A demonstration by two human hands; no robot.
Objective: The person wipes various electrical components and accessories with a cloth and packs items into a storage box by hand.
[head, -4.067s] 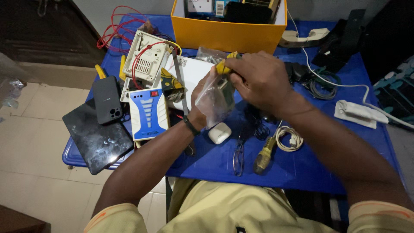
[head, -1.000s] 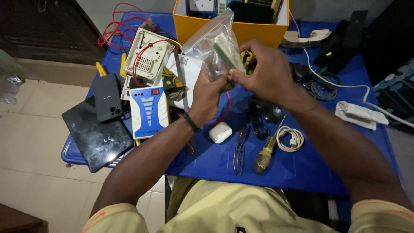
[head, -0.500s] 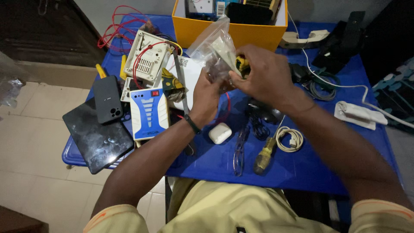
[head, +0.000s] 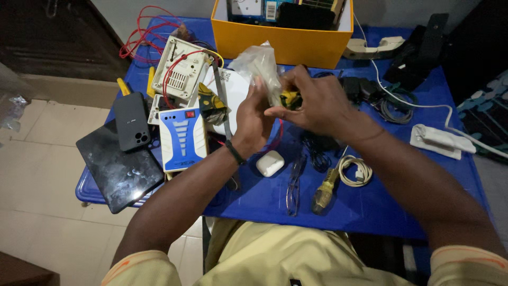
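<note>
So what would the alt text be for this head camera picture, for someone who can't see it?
Seen from above, a person's left hand and right hand together hold a crumpled clear plastic bag and a small yellow tool over a cluttered blue table. Around them lie an orange box, a blue-and-white device, a black phone, a white earbud case and a screwdriver.

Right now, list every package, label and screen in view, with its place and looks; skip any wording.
Clear plastic bag: held between left hand and right hand, crumpled.
Orange box: table's far edge, rectangular, open-topped.
Tablet: near-left corner, dark screen up.
Phone: on the tablet, black, back up.
Barcode label: inside the box, white.
</note>
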